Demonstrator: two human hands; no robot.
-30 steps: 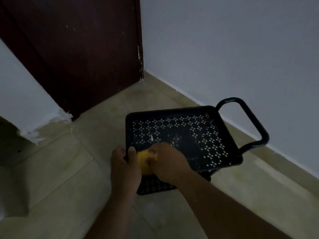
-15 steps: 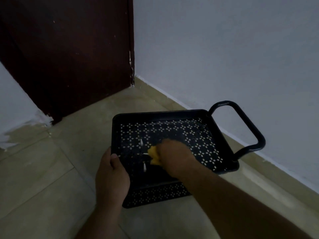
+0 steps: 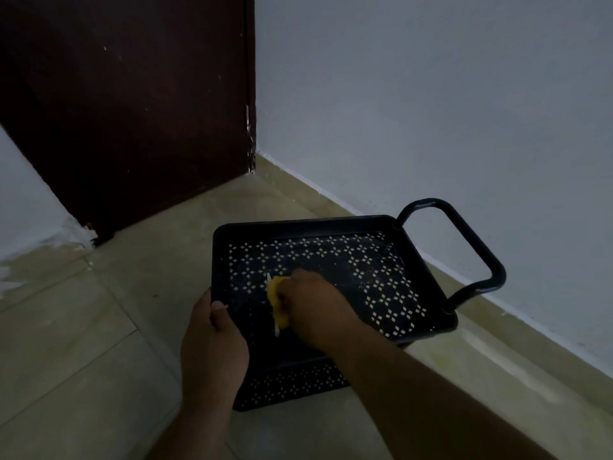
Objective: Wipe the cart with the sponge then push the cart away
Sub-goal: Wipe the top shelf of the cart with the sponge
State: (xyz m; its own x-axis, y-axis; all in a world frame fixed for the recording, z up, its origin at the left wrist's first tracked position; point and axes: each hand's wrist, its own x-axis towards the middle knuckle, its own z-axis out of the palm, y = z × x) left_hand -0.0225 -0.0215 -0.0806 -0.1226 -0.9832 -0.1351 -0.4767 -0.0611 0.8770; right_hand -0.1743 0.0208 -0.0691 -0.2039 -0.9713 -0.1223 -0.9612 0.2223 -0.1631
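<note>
Sponge, yellow, lies pressed onto the perforated top tray of the black cart, toward the tray's near-left part, with only its left portion showing past the hand that covers it. The right hand sits on top of the sponge, palm down, its fingers curled together and clamped on the sponge. The left hand grips the near-left rim of the cart, thumb hooked over the edge onto the inner side and the other fingers wrapped below the rim, out of sight. Both forearms reach in from the bottom of the view.

The cart's tray is punched with a pattern of small diamond-shaped holes; a lower perforated shelf shows beneath its near edge. A looped black handle rises from the tray's far-right side. The cart stands on a pale tiled floor, close to a grey-white wall on the right. Beyond it, in the corner, is a dark brown door. Another pale wall with chipped paint at its base runs along the left edge. The scene is dim.
</note>
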